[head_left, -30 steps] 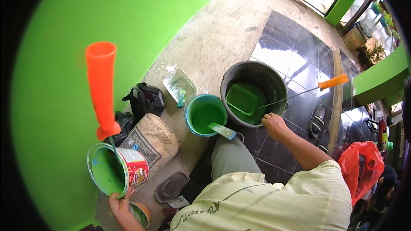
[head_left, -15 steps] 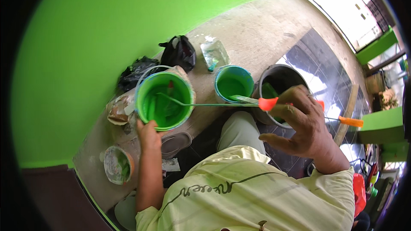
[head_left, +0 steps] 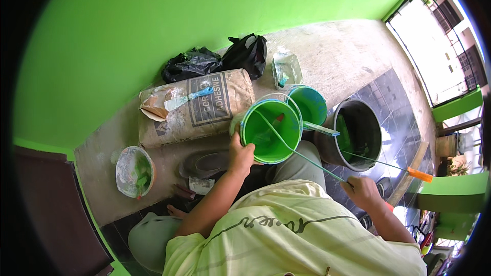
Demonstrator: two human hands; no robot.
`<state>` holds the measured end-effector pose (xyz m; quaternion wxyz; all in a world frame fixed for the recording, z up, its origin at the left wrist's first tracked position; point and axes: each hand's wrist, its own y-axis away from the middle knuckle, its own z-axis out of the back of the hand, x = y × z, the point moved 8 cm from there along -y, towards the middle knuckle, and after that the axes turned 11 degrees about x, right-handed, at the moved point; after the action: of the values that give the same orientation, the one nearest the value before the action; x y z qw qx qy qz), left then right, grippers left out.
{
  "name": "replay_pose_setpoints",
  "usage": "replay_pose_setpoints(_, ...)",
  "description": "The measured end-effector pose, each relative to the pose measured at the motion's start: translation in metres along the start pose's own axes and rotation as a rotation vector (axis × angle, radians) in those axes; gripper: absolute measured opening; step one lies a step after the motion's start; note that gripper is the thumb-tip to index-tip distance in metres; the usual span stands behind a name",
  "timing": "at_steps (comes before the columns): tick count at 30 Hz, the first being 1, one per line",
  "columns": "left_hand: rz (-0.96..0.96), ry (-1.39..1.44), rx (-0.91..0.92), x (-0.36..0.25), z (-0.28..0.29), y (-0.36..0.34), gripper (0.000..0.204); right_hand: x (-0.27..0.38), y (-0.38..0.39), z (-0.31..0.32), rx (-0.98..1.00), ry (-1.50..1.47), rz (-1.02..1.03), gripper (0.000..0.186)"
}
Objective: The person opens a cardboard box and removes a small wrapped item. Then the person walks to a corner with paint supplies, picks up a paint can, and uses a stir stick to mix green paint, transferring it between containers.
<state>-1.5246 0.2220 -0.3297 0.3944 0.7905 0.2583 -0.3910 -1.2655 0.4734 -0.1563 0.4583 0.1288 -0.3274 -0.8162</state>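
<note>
My left hand (head_left: 240,151) grips the side of a small green paint bucket (head_left: 273,145), held tilted above my lap. My right hand (head_left: 360,189) is closed on a roller's thin rod (head_left: 317,166), whose far end is in that bucket; its orange-red handle is mostly hidden. Just behind is a blue-rimmed pail of green paint (head_left: 309,102) with a flat stick (head_left: 322,129) across its rim. To its right stands a large dark bucket (head_left: 365,128), with another roller's orange handle (head_left: 419,174) sticking out over its edge.
A paper sack (head_left: 225,115) with a blue-handled putty knife (head_left: 202,93) and black bags (head_left: 244,53) lie by the green wall (head_left: 128,20). A plastic tray (head_left: 287,66), a messy bowl (head_left: 130,171) and a slipper (head_left: 194,162) are on the floor. A wooden plank (head_left: 415,156) lies at right.
The small bucket has moved from the far left toward the middle in my left hand. My right hand has left the dark bucket, and the roller's handle has swung from upright down to the right.
</note>
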Motion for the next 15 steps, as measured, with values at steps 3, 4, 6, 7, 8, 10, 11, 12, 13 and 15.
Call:
replay_pose_setpoints(3,0.031,0.027,0.013,-0.004,-0.02,-0.002,0.081,-0.03,0.019,-0.017,-0.185,0.11,0.008,0.033)
replay_pose_setpoints(4,0.037,0.067,0.018,-0.006,-0.02,-0.006,0.076,-0.038,0.026,-0.021,-0.26,0.137,0.03,0.034)
replay_pose_setpoints(6,0.056,0.149,0.036,-0.002,-0.017,-0.019,0.065,-0.056,0.037,-0.036,-0.304,0.137,0.037,0.033)
replay_pose_setpoints(7,0.072,0.151,0.04,-0.008,-0.019,-0.022,0.07,-0.061,0.04,-0.044,-0.327,0.131,0.041,0.032)
replay_pose_setpoints(8,0.076,0.163,0.046,-0.009,-0.017,-0.027,0.07,-0.063,0.043,-0.051,-0.335,0.122,0.04,0.032)
replay_pose_setpoints(10,0.084,0.193,0.057,-0.014,-0.014,-0.036,0.069,-0.067,0.049,-0.059,-0.351,0.106,0.039,0.032)
replay_pose_setpoints(11,0.091,0.197,0.065,-0.017,-0.013,-0.036,0.07,-0.064,0.052,-0.058,-0.377,0.1,0.06,0.033)
replay_pose_setpoints(12,0.09,0.212,0.075,-0.021,-0.012,-0.037,0.071,-0.066,0.056,-0.058,-0.394,0.094,0.06,0.033)
replay_pose_setpoints(13,0.088,0.221,0.079,-0.028,-0.011,-0.037,0.071,-0.066,0.057,-0.058,-0.412,0.083,0.065,0.033)
replay_pose_setpoints(15,0.095,0.242,0.077,-0.039,-0.01,-0.035,0.073,-0.066,0.061,-0.053,-0.45,0.031,0.09,0.034)
